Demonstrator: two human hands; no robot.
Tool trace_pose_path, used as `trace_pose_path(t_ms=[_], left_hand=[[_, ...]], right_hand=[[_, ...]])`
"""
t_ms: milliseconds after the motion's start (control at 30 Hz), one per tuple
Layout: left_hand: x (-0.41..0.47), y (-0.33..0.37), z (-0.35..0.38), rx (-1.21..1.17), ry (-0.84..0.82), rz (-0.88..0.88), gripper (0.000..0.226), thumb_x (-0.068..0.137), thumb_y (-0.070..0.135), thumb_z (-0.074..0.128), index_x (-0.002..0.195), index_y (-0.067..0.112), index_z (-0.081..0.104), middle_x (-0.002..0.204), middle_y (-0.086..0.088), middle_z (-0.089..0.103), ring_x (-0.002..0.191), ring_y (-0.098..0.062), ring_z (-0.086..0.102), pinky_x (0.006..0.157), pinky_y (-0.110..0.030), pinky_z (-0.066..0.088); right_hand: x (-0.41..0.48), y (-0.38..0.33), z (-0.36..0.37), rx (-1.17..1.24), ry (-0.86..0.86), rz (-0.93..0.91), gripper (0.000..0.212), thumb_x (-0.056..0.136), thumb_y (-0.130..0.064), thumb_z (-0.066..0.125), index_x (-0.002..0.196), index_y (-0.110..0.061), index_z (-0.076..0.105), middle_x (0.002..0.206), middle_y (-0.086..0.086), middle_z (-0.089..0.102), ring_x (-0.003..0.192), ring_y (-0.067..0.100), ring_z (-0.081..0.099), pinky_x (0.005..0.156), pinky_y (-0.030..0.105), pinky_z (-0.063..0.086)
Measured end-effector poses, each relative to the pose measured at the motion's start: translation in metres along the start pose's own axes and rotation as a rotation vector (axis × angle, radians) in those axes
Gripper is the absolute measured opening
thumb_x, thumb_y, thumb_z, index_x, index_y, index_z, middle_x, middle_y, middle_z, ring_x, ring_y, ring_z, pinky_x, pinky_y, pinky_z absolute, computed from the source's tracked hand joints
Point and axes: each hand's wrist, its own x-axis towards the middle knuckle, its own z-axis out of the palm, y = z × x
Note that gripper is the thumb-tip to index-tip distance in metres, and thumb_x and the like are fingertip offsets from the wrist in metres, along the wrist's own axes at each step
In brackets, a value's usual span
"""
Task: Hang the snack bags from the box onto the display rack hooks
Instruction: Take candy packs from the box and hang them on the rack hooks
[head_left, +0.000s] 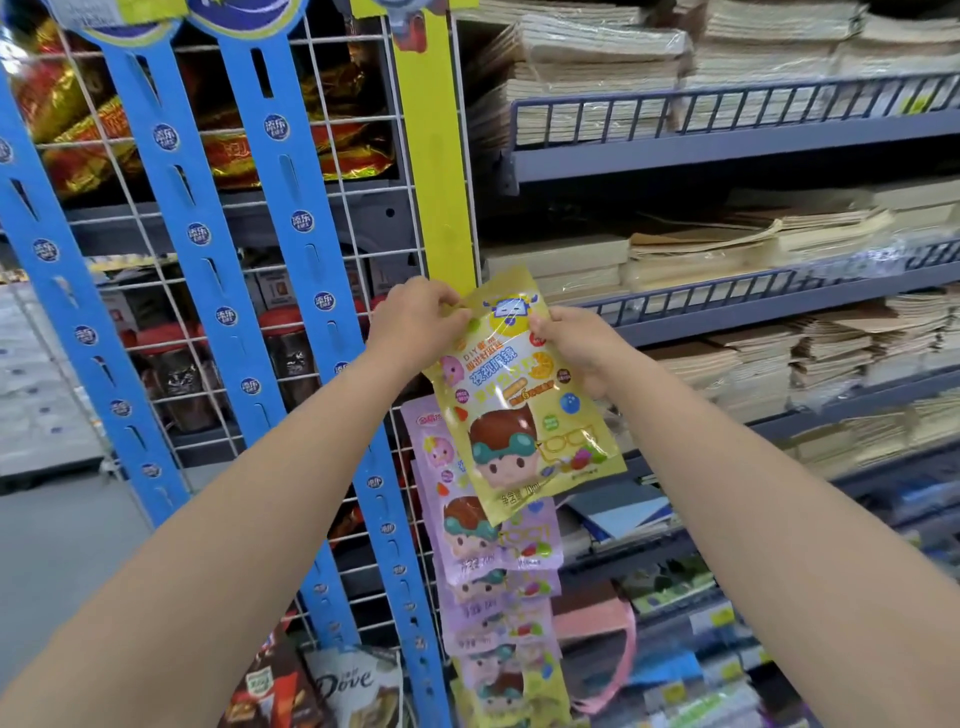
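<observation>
1. Both hands are up in front of a wire rack (340, 130) in a shop.
2. The left hand (415, 322) pinches the top left corner of a yellow snack bag (524, 410) with its fingertips.
3. The right hand (576, 348) holds the right edge of the same bag. Its thumb is on the front and its fingers are curled behind.
4. The yellow snack bag is up in the air between the two hands. It is tilted, with its top leaning to the left.
5. The top of the bag is right by the low end of a long yellow strip (431, 156) that hangs down the rack. I cannot tell if the bag is on a hook.
6. Under the yellow bag, some purple snack bags (483, 535) hang in a row, one over the next.
7. The bottom of the yellow bag covers the top of the first purple one.
8. Three blue strips (260, 260) with slots hang on the rack to the left.
9. Behind the wires are jars with red lids (288, 353) and shiny red and gold bags (78, 119).
10. A white bag (353, 680) sits at the bottom, near the blue strips.
11. On the right, grey shelves (727, 145) hold piles of thin paper books (597, 67).
</observation>
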Motion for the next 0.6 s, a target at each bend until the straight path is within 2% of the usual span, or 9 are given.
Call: trace_pose_path(t_ms=[67, 100, 200, 333, 433, 600], left_hand=[[-0.003, 0.005, 0.000, 0.090, -0.045, 0.016, 0.025, 0.090, 0.031, 0.053, 0.074, 0.014, 0.059, 0.071, -0.002, 0.052, 0.077, -0.026, 0.053, 0.068, -0.032, 0.036], [-0.004, 0.007, 0.001, 0.099, -0.024, 0.031, 0.026, 0.091, 0.031, 0.052, 0.076, 0.011, 0.057, 0.076, -0.004, 0.054, 0.082, -0.028, 0.055, 0.069, -0.032, 0.036], [-0.011, 0.009, 0.004, 0.004, 0.120, 0.007, 0.030, 0.092, 0.035, 0.053, 0.109, 0.010, 0.058, 0.109, -0.007, 0.059, 0.102, -0.025, 0.055, 0.076, -0.034, 0.040], [-0.017, 0.007, 0.013, 0.020, 0.180, -0.007, 0.040, 0.095, 0.038, 0.049, 0.120, 0.007, 0.053, 0.118, -0.008, 0.057, 0.105, -0.026, 0.055, 0.080, -0.035, 0.040], [-0.018, 0.008, 0.018, 0.017, 0.164, -0.021, 0.037, 0.096, 0.038, 0.047, 0.118, 0.008, 0.052, 0.114, -0.006, 0.058, 0.102, -0.026, 0.055, 0.082, -0.036, 0.038], [-0.015, 0.004, 0.020, -0.147, 0.036, -0.140, 0.020, 0.094, 0.038, 0.050, 0.096, 0.020, 0.042, 0.084, 0.007, 0.054, 0.088, -0.022, 0.056, 0.085, -0.039, 0.041]], right_hand=[[-0.001, 0.003, -0.001, 0.008, 0.009, 0.012, 0.019, 0.098, -0.019, 0.047, 0.091, -0.014, 0.063, 0.096, 0.012, 0.069, 0.087, 0.029, 0.066, 0.083, 0.046, 0.053], [-0.002, 0.005, -0.002, 0.012, 0.005, 0.021, 0.019, 0.098, -0.020, 0.047, 0.092, -0.013, 0.063, 0.100, 0.014, 0.069, 0.091, 0.030, 0.066, 0.086, 0.048, 0.052], [-0.002, 0.006, -0.006, 0.046, 0.009, 0.027, 0.020, 0.098, -0.022, 0.047, 0.100, -0.011, 0.063, 0.107, 0.015, 0.069, 0.097, 0.032, 0.066, 0.087, 0.048, 0.053], [-0.001, 0.005, -0.006, 0.079, 0.024, 0.013, 0.021, 0.098, -0.021, 0.046, 0.106, -0.009, 0.062, 0.098, 0.012, 0.070, 0.084, 0.028, 0.066, 0.076, 0.040, 0.055], [-0.001, 0.007, -0.006, 0.053, 0.030, 0.031, 0.019, 0.098, -0.023, 0.047, 0.093, -0.014, 0.063, 0.093, 0.010, 0.071, 0.079, 0.025, 0.067, 0.075, 0.040, 0.055], [0.001, 0.013, -0.006, 0.040, 0.034, 0.057, 0.018, 0.097, -0.023, 0.049, 0.095, -0.012, 0.063, 0.102, 0.014, 0.071, 0.088, 0.029, 0.067, 0.084, 0.046, 0.055]])
